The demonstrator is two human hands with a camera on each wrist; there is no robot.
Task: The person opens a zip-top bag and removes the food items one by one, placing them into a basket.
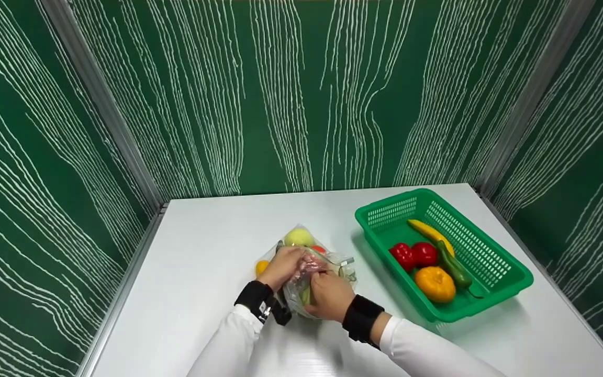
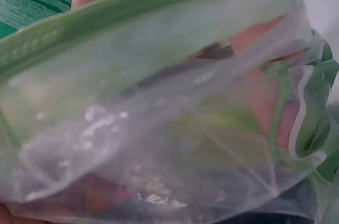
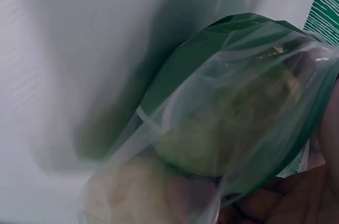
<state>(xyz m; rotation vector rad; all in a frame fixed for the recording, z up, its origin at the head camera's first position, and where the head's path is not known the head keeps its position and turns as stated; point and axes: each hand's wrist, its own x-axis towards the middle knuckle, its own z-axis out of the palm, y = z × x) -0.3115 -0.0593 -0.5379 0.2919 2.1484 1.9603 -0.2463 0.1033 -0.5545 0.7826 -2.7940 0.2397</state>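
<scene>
The white surface point(image 1: 191, 272) carries a green basket point(image 1: 469, 246) and, beside it, a filled clear bag point(image 1: 296, 285). The left hand point(image 1: 282, 267) and right hand point(image 1: 333, 297) grasp the bag, presumably to keep it from slumping; the basket's walls confine an orange pumpkin point(image 1: 435, 284).

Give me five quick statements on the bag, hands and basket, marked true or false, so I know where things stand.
1. The left hand and right hand are both on the clear bag. True.
2. The clear bag has nothing in it. False: a round greenish item shows through its film.
3. In the head view, the green basket stands to the left of the clear bag. False: it stands to the right.
4. A long green pepper lies in the green basket. True.
5. The orange pumpkin lies on the white table, outside the green basket. False: it lies inside the green basket.
</scene>
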